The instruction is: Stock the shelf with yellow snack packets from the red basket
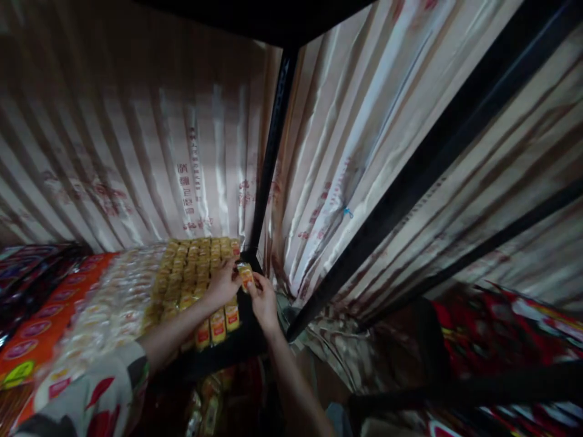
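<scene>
A small yellow packet [246,277] with a red and orange label is held up over the right end of the shelf. My right hand [265,302] pinches it between thumb and fingers from the right. From the left, my left hand [224,284] is closed with its fingertips at the packet's upper left edge. Below and beside my left hand, rows of similar yellow packets [217,328] stand close together, their front ones showing red labels. My left forearm partly hides these rows.
A black shelf post [273,145] rises behind my hands, and a thick black bar [392,200] slants across the right. Pale printed sheeting [200,152] hangs behind. Clear-wrapped packets [98,315] and an orange package [50,315] lie left. Red packages [492,334] lie right.
</scene>
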